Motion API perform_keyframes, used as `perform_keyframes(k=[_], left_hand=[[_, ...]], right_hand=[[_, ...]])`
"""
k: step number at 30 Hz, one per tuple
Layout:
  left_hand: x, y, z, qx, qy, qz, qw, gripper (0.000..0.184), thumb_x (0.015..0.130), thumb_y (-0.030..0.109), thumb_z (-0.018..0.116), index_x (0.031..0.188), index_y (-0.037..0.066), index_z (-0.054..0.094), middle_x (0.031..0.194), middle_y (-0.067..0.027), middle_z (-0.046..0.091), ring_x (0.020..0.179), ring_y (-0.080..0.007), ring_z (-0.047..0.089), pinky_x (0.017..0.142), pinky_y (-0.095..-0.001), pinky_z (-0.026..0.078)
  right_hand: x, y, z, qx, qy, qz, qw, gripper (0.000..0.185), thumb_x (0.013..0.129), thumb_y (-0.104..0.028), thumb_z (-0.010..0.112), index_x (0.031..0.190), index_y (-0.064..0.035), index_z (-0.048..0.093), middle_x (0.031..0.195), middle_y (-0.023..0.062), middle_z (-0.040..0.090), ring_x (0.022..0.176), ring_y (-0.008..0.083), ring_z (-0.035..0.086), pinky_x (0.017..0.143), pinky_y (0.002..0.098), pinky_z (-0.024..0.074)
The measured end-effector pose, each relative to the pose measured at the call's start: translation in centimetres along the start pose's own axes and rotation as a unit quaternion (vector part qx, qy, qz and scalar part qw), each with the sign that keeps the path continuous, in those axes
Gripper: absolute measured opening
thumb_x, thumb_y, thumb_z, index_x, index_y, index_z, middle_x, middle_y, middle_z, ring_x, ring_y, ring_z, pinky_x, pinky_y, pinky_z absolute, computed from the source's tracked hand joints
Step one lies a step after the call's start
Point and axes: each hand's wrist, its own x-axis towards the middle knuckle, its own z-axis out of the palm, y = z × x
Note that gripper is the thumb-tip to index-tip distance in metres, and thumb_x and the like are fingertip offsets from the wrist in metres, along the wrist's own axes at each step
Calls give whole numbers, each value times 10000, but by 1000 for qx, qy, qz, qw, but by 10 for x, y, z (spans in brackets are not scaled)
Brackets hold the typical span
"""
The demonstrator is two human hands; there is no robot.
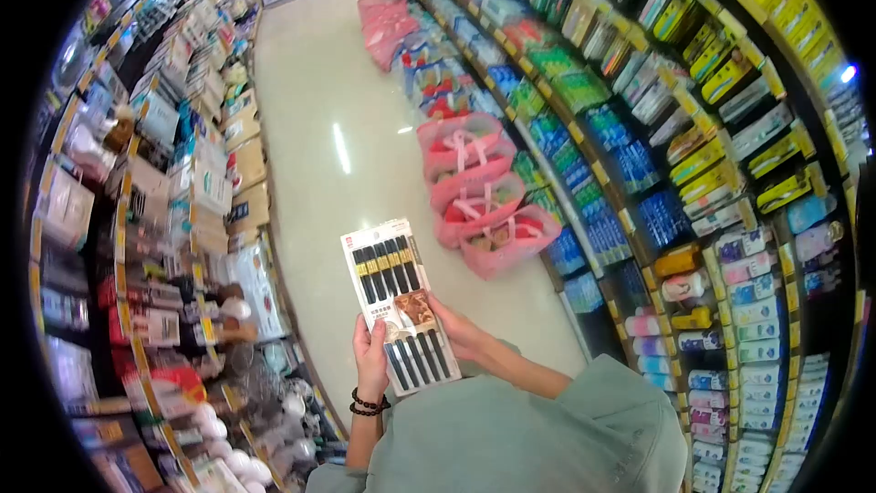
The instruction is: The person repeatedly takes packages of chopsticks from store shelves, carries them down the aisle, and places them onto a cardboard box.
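Observation:
A pack of black chopsticks [371,274] with gold bands is held upright in front of my body. White card with a brown picture in the middle backs the chopsticks. My left hand [370,358] grips the pack's left edge, its thumb lying on the front. At the opposite edge, my right hand [459,330] holds the pack, with most of its fingers hidden behind it. A dark beaded bracelet [368,403] circles my left wrist.
I stand in a store aisle with a pale shiny floor [310,128]. Shelves of boxed goods [173,192] line the left side. Packed shelves [584,137] run along the right. Several pink bags [470,160] sit on the floor against the right shelves.

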Motion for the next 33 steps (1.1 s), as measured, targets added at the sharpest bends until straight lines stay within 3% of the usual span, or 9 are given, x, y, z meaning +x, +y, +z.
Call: perform_keyframes(k=[3, 5, 12, 21, 24, 28, 31, 32, 33], left_hand=[[70, 31, 8, 15, -11, 20, 1000, 336, 1029, 189, 511, 1294, -12, 463, 1170, -87, 633, 1022, -129, 614, 892, -278, 494], [114, 51, 1, 18, -23, 44, 999, 378, 1027, 215, 520, 1320, -13, 445, 1181, -89, 631, 1024, -133, 617, 895, -279, 498], [213, 118, -19, 49, -48, 83, 994, 362, 1005, 145, 545, 1314, -31, 480, 1189, -83, 622, 1069, -128, 583, 937, -285, 472], [344, 159, -45, 76, 37, 118, 989, 620, 989, 29, 480, 1541, -13, 201, 1499, -133, 384, 1272, -172, 464, 1058, -296, 381], [412, 183, -70, 120, 59, 119, 984, 611, 999, 55, 482, 1534, -33, 200, 1484, -142, 401, 1256, -156, 470, 1050, -284, 384], [503, 240, -84, 107, 95, 127, 982, 612, 999, 58, 490, 1525, -58, 200, 1489, -139, 393, 1257, -146, 458, 1044, -273, 384], [564, 278, -95, 103, 122, 166, 973, 605, 995, 51, 494, 1519, -64, 216, 1477, -139, 410, 1249, -141, 466, 1034, -269, 391], [592, 309, -94, 89, 120, 165, 975, 600, 991, 41, 495, 1516, -66, 226, 1459, -141, 437, 1238, -142, 480, 1033, -268, 392], [615, 311, -103, 80, 137, 165, 973, 593, 987, 30, 491, 1515, -63, 235, 1442, -138, 459, 1225, -142, 492, 1029, -269, 398]], right_hand=[[54, -45, 14, 8, 27, -37, 999, 583, 1064, -479, 241, 1447, -77, 418, 1400, 88, 530, 1232, 215, 559, 1043, 365, 472], [88, -76, 38, 2, 52, -54, 997, 529, 1081, -415, 259, 1458, -62, 372, 1395, 81, 518, 1238, 188, 541, 1052, 345, 446], [181, -123, 80, -58, 125, -130, 982, 503, 1083, -410, 265, 1411, -63, 424, 1343, 70, 558, 1203, 165, 559, 1017, 330, 462], [335, -194, 85, -39, 90, -40, 994, 472, 1085, -369, 299, 1387, -41, 455, 1290, 77, 592, 1131, 163, 599, 969, 318, 496], [408, -220, 88, -2, 43, -10, 999, 483, 1082, -380, 303, 1392, -41, 449, 1311, 91, 582, 1144, 179, 597, 984, 333, 495], [506, -282, 127, -7, 69, 72, 995, 491, 1062, -435, 353, 1366, -79, 499, 1255, 73, 618, 1101, 174, 614, 958, 343, 510], [576, -316, 145, 4, 12, 74, 997, 495, 1057, -441, 366, 1364, -75, 496, 1239, 70, 624, 1082, 167, 619, 948, 335, 511], [607, -333, 159, -2, -41, 22, 999, 446, 1053, -381, 421, 1364, -69, 491, 1221, 70, 626, 1074, 167, 618, 940, 329, 509], [626, -341, 156, -43, -17, 10, 999, 426, 1052, -345, 435, 1362, -57, 484, 1224, 70, 619, 1077, 154, 610, 934, 318, 507]])
